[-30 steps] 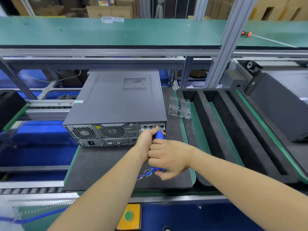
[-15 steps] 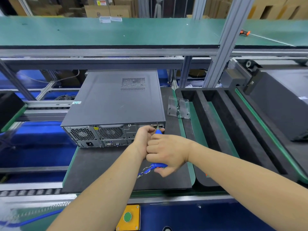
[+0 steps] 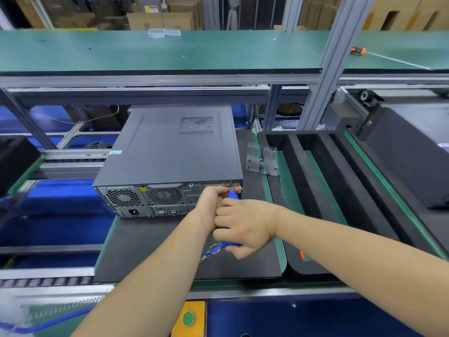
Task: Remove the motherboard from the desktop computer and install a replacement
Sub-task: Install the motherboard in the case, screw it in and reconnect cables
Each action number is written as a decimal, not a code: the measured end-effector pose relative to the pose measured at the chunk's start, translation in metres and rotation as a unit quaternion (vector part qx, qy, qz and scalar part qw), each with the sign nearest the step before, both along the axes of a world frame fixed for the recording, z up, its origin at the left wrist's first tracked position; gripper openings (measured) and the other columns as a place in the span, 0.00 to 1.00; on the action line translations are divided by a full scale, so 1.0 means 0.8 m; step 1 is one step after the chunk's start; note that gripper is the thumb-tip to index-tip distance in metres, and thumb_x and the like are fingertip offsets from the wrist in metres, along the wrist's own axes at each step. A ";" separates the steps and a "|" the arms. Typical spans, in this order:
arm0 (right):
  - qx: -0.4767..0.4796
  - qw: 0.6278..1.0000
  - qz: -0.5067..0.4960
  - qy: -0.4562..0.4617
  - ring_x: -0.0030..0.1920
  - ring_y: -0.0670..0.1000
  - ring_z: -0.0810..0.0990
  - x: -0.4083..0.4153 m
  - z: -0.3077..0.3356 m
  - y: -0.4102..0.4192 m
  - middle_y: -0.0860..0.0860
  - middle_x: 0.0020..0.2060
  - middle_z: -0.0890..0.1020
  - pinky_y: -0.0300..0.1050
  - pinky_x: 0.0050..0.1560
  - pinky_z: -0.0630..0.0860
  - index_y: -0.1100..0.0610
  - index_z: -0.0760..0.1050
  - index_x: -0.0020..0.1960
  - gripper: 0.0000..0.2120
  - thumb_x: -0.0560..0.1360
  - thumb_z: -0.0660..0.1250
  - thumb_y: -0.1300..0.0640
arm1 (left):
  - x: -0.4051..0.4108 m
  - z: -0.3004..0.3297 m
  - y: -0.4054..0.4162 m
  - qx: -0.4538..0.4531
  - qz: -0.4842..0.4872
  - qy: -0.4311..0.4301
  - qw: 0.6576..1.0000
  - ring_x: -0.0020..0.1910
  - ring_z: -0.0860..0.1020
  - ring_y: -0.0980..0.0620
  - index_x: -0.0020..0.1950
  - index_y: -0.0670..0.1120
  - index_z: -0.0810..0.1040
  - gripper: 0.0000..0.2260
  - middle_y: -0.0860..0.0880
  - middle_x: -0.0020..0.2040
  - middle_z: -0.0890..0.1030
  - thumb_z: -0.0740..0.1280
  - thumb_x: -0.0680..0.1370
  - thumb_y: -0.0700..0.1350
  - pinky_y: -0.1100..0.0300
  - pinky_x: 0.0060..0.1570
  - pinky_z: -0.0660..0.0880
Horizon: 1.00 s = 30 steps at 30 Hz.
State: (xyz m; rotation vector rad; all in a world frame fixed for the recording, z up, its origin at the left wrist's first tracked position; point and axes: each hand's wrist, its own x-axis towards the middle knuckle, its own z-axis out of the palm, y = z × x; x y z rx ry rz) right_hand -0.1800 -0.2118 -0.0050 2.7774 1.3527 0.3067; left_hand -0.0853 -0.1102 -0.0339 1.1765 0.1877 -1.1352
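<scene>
A dark grey desktop computer (image 3: 170,152) lies on its side on a black mat (image 3: 145,246), its rear panel with fans and ports facing me. My right hand (image 3: 243,227) grips the handle of a blue screwdriver (image 3: 232,196), whose tip meets the top right corner of the rear panel. My left hand (image 3: 213,203) curls around the front part of the screwdriver near its shaft, right against the panel. A ring and coiled tether (image 3: 211,250) hang from the handle's end.
A clear plastic holder (image 3: 262,159) stands right of the computer. Black foam trays (image 3: 315,190) with long slots fill the right side. A green shelf (image 3: 194,49) spans above, carried by an aluminium post (image 3: 323,76). A yellow box with a green button (image 3: 188,318) sits at the front edge.
Both hands stay on the screwdriver at the rear panel's corner. They have shifted slightly upward on the panel, with the tip now at the top edge.
</scene>
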 end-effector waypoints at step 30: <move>0.055 0.988 -0.132 -0.053 0.56 0.59 0.74 -0.021 -0.040 -0.006 0.56 0.50 0.77 0.64 0.70 0.60 0.57 0.77 0.50 0.19 0.75 0.60 0.42 | -0.001 -0.013 0.000 -0.100 -0.005 0.109 0.989 0.29 0.77 0.50 0.40 0.44 0.79 0.11 0.50 0.34 0.77 0.67 0.79 0.50 0.60 0.32 0.75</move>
